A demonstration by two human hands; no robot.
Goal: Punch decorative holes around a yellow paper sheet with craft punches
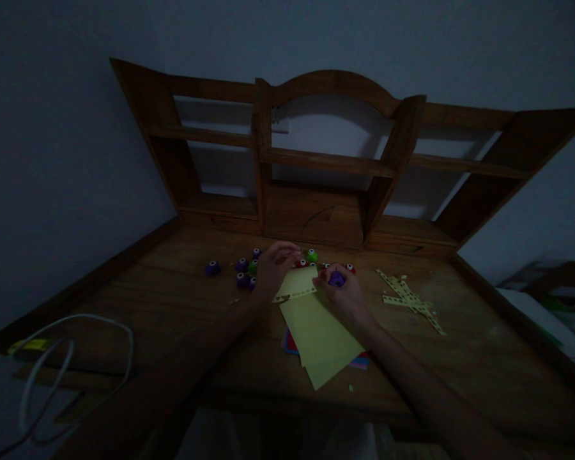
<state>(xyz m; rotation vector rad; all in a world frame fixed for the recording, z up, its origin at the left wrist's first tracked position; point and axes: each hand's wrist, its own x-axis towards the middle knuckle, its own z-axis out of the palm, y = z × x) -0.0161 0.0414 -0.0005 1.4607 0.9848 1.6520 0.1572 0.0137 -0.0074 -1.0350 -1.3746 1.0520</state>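
Note:
My right hand is closed round a small purple craft punch, beside the upper right corner of a yellow paper piece. A row of small punched holes runs along that piece's lower edge. My left hand is at the piece's left side, fingers partly curled and apart, with nothing I can make out between them. Below lie yellow sheets on a stack of coloured paper. More punches, purple, green and red, stand behind and left of my hands.
Punched yellow strips lie crossed on the right of the wooden desk, with small paper scraps about. A wooden shelf unit stands at the back. A white cable loops at the left front.

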